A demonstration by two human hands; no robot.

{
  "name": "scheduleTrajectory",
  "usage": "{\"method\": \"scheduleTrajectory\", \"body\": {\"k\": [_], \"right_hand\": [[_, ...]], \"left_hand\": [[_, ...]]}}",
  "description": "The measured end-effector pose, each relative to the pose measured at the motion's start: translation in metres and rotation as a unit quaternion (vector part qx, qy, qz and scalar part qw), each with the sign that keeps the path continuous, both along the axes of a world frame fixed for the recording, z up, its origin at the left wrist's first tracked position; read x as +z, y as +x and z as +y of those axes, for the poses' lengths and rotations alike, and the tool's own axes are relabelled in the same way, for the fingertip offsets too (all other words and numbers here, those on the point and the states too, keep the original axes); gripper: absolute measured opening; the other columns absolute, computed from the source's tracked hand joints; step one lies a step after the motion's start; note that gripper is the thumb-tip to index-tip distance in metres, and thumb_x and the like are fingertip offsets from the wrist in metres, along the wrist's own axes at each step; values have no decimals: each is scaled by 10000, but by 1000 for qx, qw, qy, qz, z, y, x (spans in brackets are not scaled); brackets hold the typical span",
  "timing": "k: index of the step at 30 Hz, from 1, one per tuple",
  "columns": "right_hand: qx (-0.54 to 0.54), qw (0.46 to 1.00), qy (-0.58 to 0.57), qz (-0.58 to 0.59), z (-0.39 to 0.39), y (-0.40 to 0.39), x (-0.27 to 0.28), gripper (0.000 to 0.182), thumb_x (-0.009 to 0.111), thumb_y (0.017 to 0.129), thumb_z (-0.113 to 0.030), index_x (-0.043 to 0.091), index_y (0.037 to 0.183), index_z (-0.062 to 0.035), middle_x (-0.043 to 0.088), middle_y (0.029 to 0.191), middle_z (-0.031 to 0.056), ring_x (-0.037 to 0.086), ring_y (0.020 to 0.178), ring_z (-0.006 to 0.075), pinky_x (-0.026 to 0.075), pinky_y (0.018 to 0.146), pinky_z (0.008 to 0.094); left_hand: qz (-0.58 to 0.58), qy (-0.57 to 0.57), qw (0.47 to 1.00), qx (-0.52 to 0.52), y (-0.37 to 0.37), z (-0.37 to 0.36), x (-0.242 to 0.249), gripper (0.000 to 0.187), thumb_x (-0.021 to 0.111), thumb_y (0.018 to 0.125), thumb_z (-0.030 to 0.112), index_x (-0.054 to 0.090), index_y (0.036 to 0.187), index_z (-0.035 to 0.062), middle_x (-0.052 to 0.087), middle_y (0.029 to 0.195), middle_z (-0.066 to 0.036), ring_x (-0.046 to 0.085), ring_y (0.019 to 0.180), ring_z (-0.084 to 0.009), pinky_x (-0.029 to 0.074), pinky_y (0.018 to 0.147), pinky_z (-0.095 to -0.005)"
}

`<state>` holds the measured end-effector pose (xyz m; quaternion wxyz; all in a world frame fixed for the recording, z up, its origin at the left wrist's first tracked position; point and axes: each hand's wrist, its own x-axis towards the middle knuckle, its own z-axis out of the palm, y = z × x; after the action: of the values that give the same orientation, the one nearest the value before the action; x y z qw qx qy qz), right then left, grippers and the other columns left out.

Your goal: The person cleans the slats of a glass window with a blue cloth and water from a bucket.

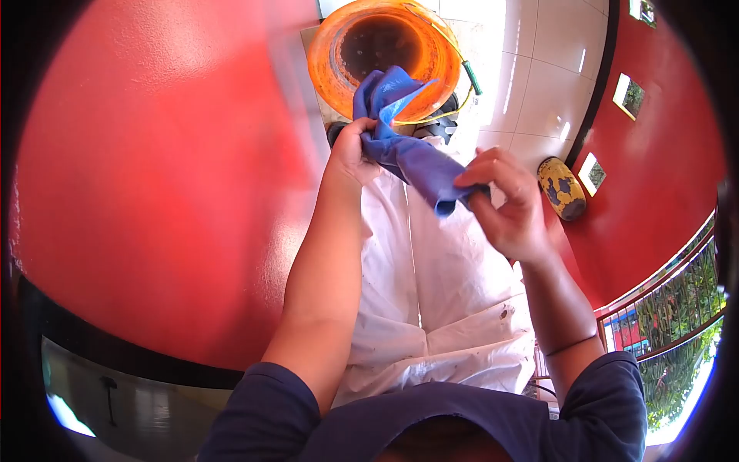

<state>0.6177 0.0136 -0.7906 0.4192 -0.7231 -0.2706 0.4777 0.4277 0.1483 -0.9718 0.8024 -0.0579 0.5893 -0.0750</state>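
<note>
A blue cloth (427,165), bunched at its far end and rolled into a tube at its near end, stretches between my two hands in front of my legs. My left hand (356,154) is closed round the bunched part. At the rolled end, the thumb and fingers of my right hand (508,196) pinch the edge. Just beyond the cloth stands an orange bucket (327,73) with dark, murky liquid inside; the bunched end overlaps its near rim in view. The bucket's yellow wire handle with a green grip (472,78) hangs down on the right side.
A glossy red wall (154,169) rises close on my left. Pale floor tiles (550,85) run along the right to another red wall (662,154) with small openings. A worn yellow-and-grey rounded object (562,189) stands by it. A railing (670,296) is at lower right.
</note>
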Motion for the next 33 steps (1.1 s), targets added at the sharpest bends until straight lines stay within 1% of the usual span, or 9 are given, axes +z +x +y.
{"method": "scheduleTrajectory", "body": {"k": [1, 5, 12, 17, 23, 27, 29, 32, 33], "right_hand": [[-24, 998, -7, -62, 4, 8, -12, 273, 588, 742, 159, 694, 922, -16, 650, 886, 101, 652, 856, 222, 513, 754, 318], [-162, 981, -37, -102, 21, 21, -96, 202, 666, 848, 37, 731, 1028, -27, 722, 958, 87, 675, 905, 162, 523, 844, 293], [-155, 971, -178, 29, 77, -10, -178, 354, 722, 831, -191, 700, 1168, -88, 736, 1038, 131, 710, 935, 212, 544, 864, 323], [-286, 953, -97, -29, 57, -17, -203, 584, 665, 883, -177, 467, 1417, -51, 552, 1377, 234, 595, 1214, 338, 480, 1023, 383], [-414, 739, -159, 508, 6, -50, -168, 1114, 575, 818, -775, 102, 1585, -120, 427, 1459, 238, 543, 1244, 398, 377, 1090, 559], [-309, 403, 264, 820, -2, -92, -188, 1203, 560, 701, -876, 192, 1574, -134, 380, 1510, 250, 561, 1212, 476, 486, 1005, 568], [-364, 561, 233, 706, 41, -92, -159, 1186, 594, 674, -872, 278, 1547, -133, 399, 1502, 244, 560, 1225, 465, 512, 982, 553], [-315, 640, 282, 642, 82, -70, -136, 1206, 626, 605, -895, 268, 1557, -247, 164, 1615, 260, 590, 1232, 392, 498, 991, 560], [-303, 667, 282, 619, 80, -62, -134, 1019, 736, 739, -697, 269, 1553, -301, 350, 1533, 241, 626, 1171, 359, 536, 918, 558]], "left_hand": [[-111, -20, 992, 49, -16, -1, -5, 431, 628, 926, 305, 584, 1238, 11, 697, 974, -90, 670, 874, -204, 548, 823, -371], [-113, -30, 993, 2, -10, 8, 39, 756, 845, 743, 476, 561, 1318, 76, 693, 1111, -12, 654, 1040, -176, 516, 938, -358], [-81, 112, 960, -243, 36, -2, 30, 557, 864, 762, 173, 602, 1251, 115, 686, 1159, 8, 621, 1117, -142, 430, 1020, -315], [-52, 18, 987, -153, 38, -3, 20, 400, 772, 807, 198, 607, 1161, 110, 682, 1002, -29, 645, 789, -165, 506, 691, -331], [-159, -117, 971, 137, 43, 5, 36, 314, 692, 868, 293, 574, 1060, 75, 594, 825, -20, 573, 631, -139, 465, 585, -278], [-295, -246, 873, 302, 33, -19, 68, 426, 619, 949, 373, 548, 1173, 18, 589, 858, -48, 598, 665, -156, 498, 615, -297], [-319, -272, 834, 360, 27, -34, 85, 515, 613, 956, 394, 488, 1287, 20, 596, 890, -62, 620, 689, -166, 512, 630, -302], [-332, -271, 821, 377, 24, -40, 108, 602, 615, 956, 418, 423, 1375, 31, 594, 887, -70, 626, 669, -169, 510, 608, -301], [-344, -263, 824, 365, 23, -34, 115, 614, 615, 955, 422, 415, 1385, 31, 594, 887, -72, 626, 666, -169, 509, 604, -300]]}}
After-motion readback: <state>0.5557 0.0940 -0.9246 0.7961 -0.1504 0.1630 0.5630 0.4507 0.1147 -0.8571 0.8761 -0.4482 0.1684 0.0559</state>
